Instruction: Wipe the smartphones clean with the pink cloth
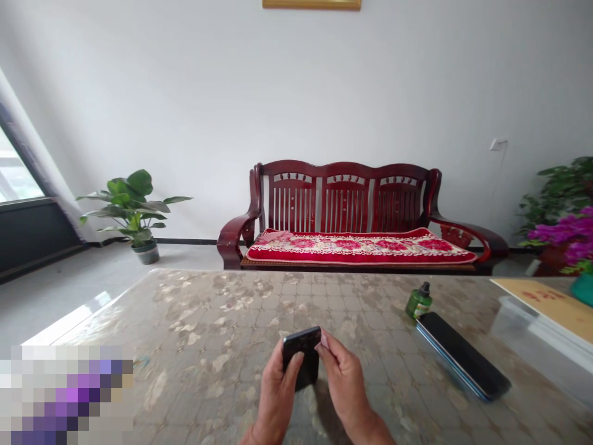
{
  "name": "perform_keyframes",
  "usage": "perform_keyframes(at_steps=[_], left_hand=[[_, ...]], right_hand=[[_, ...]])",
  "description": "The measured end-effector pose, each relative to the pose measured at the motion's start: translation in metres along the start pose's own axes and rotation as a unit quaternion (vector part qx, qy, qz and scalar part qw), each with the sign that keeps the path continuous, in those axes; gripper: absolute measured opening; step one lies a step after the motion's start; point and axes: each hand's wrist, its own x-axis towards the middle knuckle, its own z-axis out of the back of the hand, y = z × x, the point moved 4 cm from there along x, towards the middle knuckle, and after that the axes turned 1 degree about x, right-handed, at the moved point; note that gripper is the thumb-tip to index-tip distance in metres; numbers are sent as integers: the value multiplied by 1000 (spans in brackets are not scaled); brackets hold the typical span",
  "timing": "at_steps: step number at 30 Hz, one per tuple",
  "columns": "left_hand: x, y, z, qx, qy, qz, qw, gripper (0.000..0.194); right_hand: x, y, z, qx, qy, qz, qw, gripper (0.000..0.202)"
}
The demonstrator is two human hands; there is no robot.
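A dark smartphone point(306, 371) is held tilted above the near middle of the table. My left hand point(277, 386) grips its left side, with the thumb lying across the front face. My right hand point(345, 377) is closed at the upper right corner, thumb and fingers pinching the edge there. A small pale pink patch shows between those right fingers; whether it is a fingertip or a thin scrap, I cannot tell. The lower end of the phone is in shadow and partly behind my left thumb.
A stack of phones point(463, 355), black on top with blue edges, lies to the right by a green bottle point(419, 303) with a black cap. A yellowish printed box point(551, 303) sits at the right edge. Beyond the patterned table point(208, 346) stands a wooden bench point(347, 198).
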Motion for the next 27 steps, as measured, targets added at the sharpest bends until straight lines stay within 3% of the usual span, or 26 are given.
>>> perform_keyframes(at_steps=[7, 11, 17, 22, 27], left_hand=[[-1, 15, 3, -6, -20, 1, 1000, 37], [1, 26, -2, -61, 12, 21, 998, 34], [7, 23, -2, -2, 29, -14, 999, 27], [7, 20, -2, 104, 74, -45, 991, 21], [2, 28, -6, 104, 115, -38, 987, 18]], right_hand=[[-3, 0, -4, -18, 49, 8, 999, 29], [10, 22, 4, -110, 103, 84, 985, 24], [23, 52, 10, -311, 209, 203, 905, 23], [21, 43, 5, -389, 250, 271, 844, 22], [11, 27, -2, -400, 219, 359, 814, 24]])
